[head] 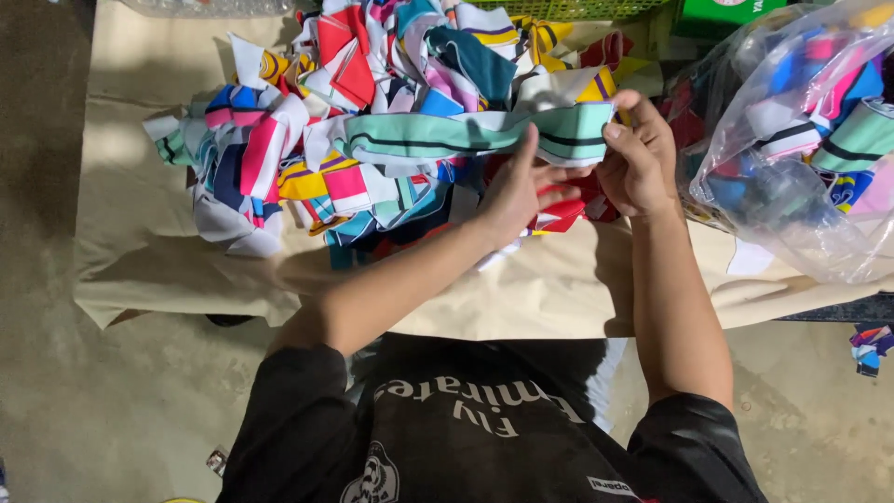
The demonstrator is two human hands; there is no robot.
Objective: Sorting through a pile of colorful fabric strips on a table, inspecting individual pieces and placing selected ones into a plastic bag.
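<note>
A pile of colourful fabric strips [372,121] lies on a beige cloth [140,242] spread over a low surface. Both hands hold one mint-green strip with dark lines [438,135] stretched across the pile. My right hand [638,158] pinches its right end between thumb and fingers. My left hand [517,191] grips the same strip a little to the left, thumb on top. The strip's left end trails over the heap.
A clear plastic bag [792,149] stuffed with more coloured strips stands at the right. A green crate [577,9] and a green box [731,14] sit at the back. A few scraps [871,346] lie on the concrete floor [56,410].
</note>
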